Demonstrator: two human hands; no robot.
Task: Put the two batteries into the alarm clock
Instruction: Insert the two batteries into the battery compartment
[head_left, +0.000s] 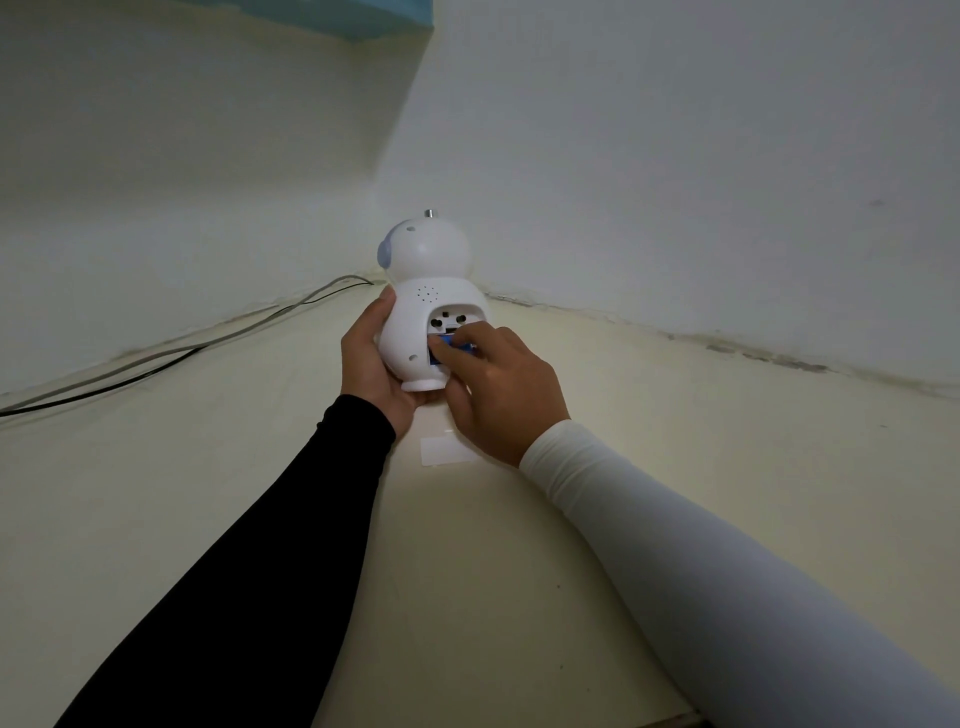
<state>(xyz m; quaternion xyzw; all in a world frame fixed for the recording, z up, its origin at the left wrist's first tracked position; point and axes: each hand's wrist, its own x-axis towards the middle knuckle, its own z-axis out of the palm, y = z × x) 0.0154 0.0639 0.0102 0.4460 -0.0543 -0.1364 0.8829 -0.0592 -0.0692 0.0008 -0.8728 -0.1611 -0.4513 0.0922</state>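
A white robot-shaped alarm clock (426, 270) stands with its back toward me, its rear battery bay uncovered. My left hand (371, 364), in a black sleeve, wraps around the clock's lower left side and base. My right hand (498, 384), in a white sleeve, has its fingertips on a blue battery (451, 345) lying in the bay. A second battery cannot be made out; my fingers hide most of the bay.
A flat white rectangular piece (439, 451), likely the battery cover, lies on the pale table (467, 571) just under my right wrist. Two cables (171, 353) run along the left wall. Walls meet in a corner right behind the clock.
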